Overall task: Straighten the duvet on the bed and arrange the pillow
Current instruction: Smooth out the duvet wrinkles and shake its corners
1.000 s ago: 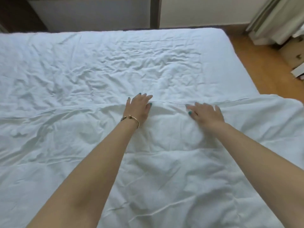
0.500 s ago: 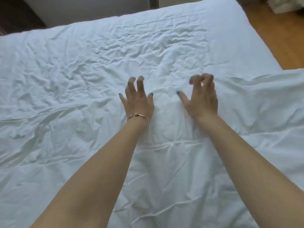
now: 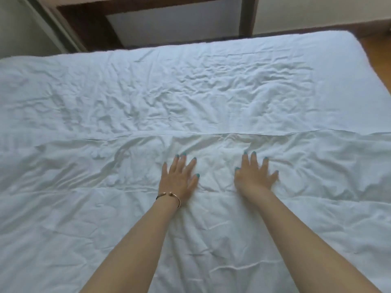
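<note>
Change: since the earlier frame both hands had flattened, their curled fingers now straightened, and had drawn back from the duvet's top edge.
Left hand [image 3: 178, 178]: palm down on the duvet [image 3: 84, 218], fingers spread, gripping nothing (a gold bangle [image 3: 172, 197] sat at the wrist).
Right hand [image 3: 255, 176]: also flat with fingers splayed, slightly blurred, just right of centre and near its partner.
Duvet: white and creased, it filled the lower half of the frame under both hands and forearms; its top edge ran left to right just above the fingertips.
Sheet [image 3: 190, 85]: wrinkled white, it covered the bare upper half of the bed beyond that edge.
Background: dark wooden furniture [image 3: 88, 26] stood at the upper left; wood floor [image 3: 378, 60] showed at the upper right.
</note>
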`<control>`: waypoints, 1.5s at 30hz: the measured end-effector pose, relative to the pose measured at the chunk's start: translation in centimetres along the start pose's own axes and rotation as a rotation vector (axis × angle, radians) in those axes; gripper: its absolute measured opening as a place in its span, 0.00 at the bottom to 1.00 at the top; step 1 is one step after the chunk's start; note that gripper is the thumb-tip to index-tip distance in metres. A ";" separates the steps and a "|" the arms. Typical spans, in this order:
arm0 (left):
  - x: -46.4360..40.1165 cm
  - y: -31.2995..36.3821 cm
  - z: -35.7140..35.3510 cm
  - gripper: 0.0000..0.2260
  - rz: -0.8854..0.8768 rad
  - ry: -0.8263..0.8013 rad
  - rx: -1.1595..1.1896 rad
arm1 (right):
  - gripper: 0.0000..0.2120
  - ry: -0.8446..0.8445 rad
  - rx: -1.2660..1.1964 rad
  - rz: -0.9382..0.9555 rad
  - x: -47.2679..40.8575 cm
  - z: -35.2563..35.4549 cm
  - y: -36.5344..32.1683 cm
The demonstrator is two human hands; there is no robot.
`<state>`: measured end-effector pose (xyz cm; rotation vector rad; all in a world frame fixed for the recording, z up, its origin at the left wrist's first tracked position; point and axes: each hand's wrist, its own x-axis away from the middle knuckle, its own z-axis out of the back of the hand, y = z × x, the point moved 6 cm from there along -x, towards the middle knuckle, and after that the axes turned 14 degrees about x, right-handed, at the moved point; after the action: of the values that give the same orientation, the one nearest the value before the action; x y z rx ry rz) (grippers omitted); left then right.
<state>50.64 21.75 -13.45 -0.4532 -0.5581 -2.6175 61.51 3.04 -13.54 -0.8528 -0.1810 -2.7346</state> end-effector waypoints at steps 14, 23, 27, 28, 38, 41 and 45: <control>4.3 -38.8 8.5 0.35 -0.110 0.234 -0.117 | 0.35 0.306 0.140 0.304 4.5 -9.4 -35.2; 2.7 -40.6 5.3 0.34 -0.218 0.442 0.049 | 0.37 0.485 0.312 0.181 2.1 -10.6 -35.5; 1.5 -41.2 4.0 0.35 -0.221 0.435 0.041 | 0.37 0.469 0.350 0.139 3.2 -9.8 -35.7; 1.3 -41.3 3.8 0.35 -0.217 0.421 0.044 | 0.36 0.474 0.352 0.131 3.4 -9.7 -35.8; 1.0 -41.5 3.6 0.35 -0.192 0.401 0.032 | 0.32 0.640 0.330 0.117 4.9 -9.6 -36.3; 1.2 -41.4 3.7 0.35 -0.200 0.432 0.044 | 0.31 0.708 0.330 0.124 4.8 -9.7 -36.3; 1.3 -41.4 4.0 0.33 -0.207 0.474 0.055 | 0.29 0.804 0.304 0.142 4.5 -9.9 -35.9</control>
<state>31.14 57.38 -22.27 0.2554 -0.5334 -2.7582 42.09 34.38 -20.45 0.3155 -0.3328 -2.5847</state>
